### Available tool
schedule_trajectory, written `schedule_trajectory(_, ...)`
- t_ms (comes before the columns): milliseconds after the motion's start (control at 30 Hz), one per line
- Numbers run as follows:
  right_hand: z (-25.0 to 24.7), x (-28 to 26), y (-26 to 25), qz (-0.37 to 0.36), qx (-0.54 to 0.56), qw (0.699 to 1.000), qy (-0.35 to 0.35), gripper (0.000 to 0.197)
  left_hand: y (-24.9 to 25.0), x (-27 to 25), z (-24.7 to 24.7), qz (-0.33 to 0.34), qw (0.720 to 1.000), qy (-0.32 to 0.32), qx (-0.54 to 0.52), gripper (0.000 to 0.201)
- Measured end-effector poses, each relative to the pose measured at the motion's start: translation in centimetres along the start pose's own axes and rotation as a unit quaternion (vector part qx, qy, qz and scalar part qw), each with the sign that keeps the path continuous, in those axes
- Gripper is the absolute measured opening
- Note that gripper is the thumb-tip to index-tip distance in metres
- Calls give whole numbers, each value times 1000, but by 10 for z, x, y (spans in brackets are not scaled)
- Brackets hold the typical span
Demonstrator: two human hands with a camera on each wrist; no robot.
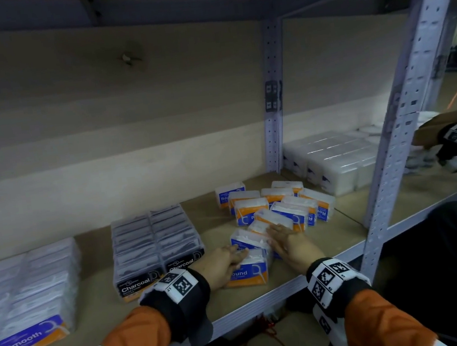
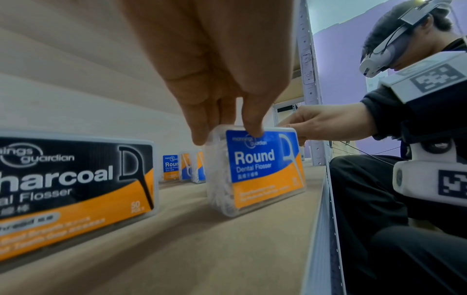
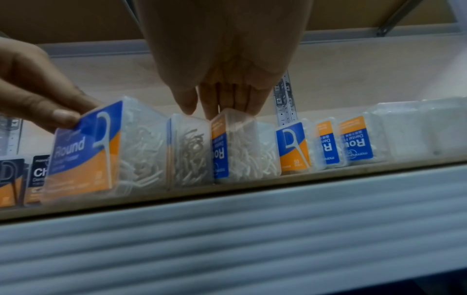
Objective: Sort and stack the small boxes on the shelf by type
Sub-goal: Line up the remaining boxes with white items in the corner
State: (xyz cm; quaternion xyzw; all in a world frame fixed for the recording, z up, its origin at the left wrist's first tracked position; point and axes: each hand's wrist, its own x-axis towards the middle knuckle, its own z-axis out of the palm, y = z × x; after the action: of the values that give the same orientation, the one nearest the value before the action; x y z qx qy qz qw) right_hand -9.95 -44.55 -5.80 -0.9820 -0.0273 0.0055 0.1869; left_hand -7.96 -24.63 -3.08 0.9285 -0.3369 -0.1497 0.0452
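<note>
My left hand [image 1: 236,256] pinches the top of a clear "Round" flosser box [image 1: 248,269] with a blue and orange label, standing near the shelf's front edge. In the left wrist view the thumb [image 2: 254,129] lies on the label and the fingers on the far side of that box [image 2: 255,171]. My right hand [image 1: 277,231] lies flat, with straight fingers [image 3: 215,107] touching the top of a neighbouring Round box [image 3: 235,143]. Several more Round boxes [image 1: 286,203] lie jumbled behind. Stacked black "Charcoal" boxes [image 1: 155,240] stand to the left.
Stacked "Smooth" boxes [image 1: 29,300] fill the far left. White boxes [image 1: 333,159] sit in the bay to the right, past a grey upright post [image 1: 273,126]. Another person's hand [image 1: 431,131] reaches in at the right. The shelf's metal front rail [image 3: 227,229] runs just below my wrists.
</note>
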Motion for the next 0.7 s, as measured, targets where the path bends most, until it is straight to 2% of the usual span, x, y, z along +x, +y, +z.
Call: schedule_trajectory(700, -4, 5, -1, 6, -14, 999, -29, 47, 1, -3, 2, -13, 1000, 18, -18, 48)
